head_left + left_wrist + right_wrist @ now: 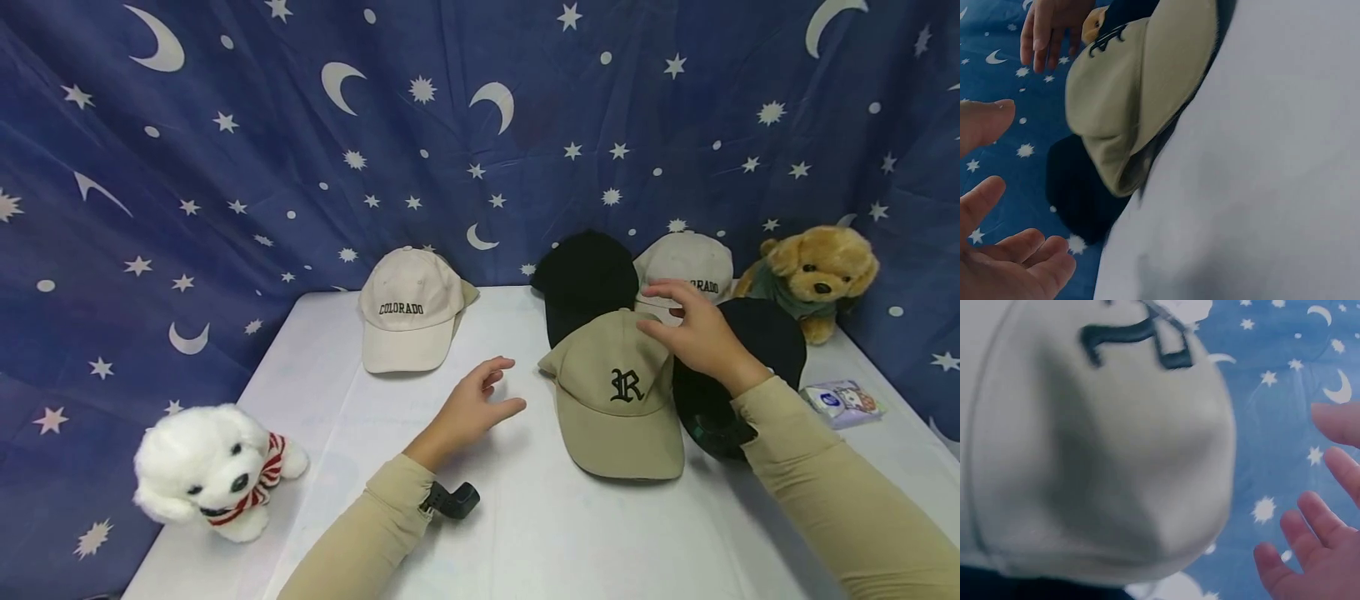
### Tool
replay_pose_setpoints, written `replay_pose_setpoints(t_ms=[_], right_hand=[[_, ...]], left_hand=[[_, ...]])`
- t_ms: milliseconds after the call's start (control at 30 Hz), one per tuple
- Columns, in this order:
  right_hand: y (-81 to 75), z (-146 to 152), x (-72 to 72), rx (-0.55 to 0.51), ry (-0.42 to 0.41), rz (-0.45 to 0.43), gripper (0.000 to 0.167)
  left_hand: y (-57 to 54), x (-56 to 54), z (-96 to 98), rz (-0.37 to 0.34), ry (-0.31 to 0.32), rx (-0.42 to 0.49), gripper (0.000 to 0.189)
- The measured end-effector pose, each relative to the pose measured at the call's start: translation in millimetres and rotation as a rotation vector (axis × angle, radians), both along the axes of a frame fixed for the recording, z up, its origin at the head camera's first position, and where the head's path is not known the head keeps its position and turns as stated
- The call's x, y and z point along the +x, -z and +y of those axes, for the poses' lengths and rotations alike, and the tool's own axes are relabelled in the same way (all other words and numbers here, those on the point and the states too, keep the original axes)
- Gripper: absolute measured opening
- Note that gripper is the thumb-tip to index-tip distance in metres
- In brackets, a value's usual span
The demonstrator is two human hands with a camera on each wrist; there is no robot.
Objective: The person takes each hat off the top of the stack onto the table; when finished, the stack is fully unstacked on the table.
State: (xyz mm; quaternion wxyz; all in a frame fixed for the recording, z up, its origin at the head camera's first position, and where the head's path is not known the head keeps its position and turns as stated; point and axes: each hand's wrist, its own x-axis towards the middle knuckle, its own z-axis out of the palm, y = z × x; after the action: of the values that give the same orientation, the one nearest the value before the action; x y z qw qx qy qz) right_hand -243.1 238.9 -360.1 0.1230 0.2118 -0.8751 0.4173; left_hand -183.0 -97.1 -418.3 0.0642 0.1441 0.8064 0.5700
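- Khaki baseball cap [607,442]: right of the worktop's [510,533] middle, between its near and far edges; the head view shows its black "R" whole, the wrist views only parts.
- Right hand [697,333]: fingers loosely bent, gripping nothing; the right wrist view shows them apart from the cap.
- Left hand [465,412]: fingers parted, holding nothing.
- Far edge: the right-hand Colorado cap [682,258] is partly hidden, its lettering cut off.
- Right-hand black cap [768,333]: partly covered by hand and sleeve [832,483].
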Motion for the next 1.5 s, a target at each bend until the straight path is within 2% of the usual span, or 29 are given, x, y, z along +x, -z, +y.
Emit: replay_pose_setpoints(t_ms=[267, 433, 633, 800, 1067, 1200, 1367, 1500], right_hand=[[-22.2, -22.6, -4.2, 0.047, -0.031, -0.006, 0.042], [-30.2, -35.1, -11.7, 0.097, -0.076, -0.076, 0.047], [-35.3, -56.3, -21.9, 0.144, -0.126, -0.161, 0.05], [-37.1, -78.4, -31.4, 0.162, -0.154, -0.207, 0.05], [-35.5, -125.5, -48.5, 0.154, -0.201, -0.271, 0.052], [-29.5, -149.0, -53.3, 0.14, -0.226, -0.284, 0.052], [-17.9, -173.2, -55.6, 0.106, -0.25, -0.297, 0.051], [-8.7, -190.3, -58.1, 0.042, -0.233, -0.299, 0.048]], left_hand=[[-16.4, -7.4, -32.5, 0.07, -0.108, -0.005, 0.063], [-27.1, -15.9, -55.1, 0.08, -0.208, -0.027, 0.063], [-32.4, -24.0, -85.8, 0.08, -0.314, -0.039, 0.066], [-26.3, -29.9, -108.0, 0.055, -0.388, -0.041, 0.067], [-7.9, -38.4, -131.2, -0.018, -0.532, -0.049, 0.066], [3.0, -40.5, -137.9, -0.045, -0.585, -0.053, 0.067], [11.0, -44.3, -144.3, -0.052, -0.627, -0.053, 0.067], [18.2, -48.5, -150.2, -0.074, -0.651, -0.015, 0.069]])
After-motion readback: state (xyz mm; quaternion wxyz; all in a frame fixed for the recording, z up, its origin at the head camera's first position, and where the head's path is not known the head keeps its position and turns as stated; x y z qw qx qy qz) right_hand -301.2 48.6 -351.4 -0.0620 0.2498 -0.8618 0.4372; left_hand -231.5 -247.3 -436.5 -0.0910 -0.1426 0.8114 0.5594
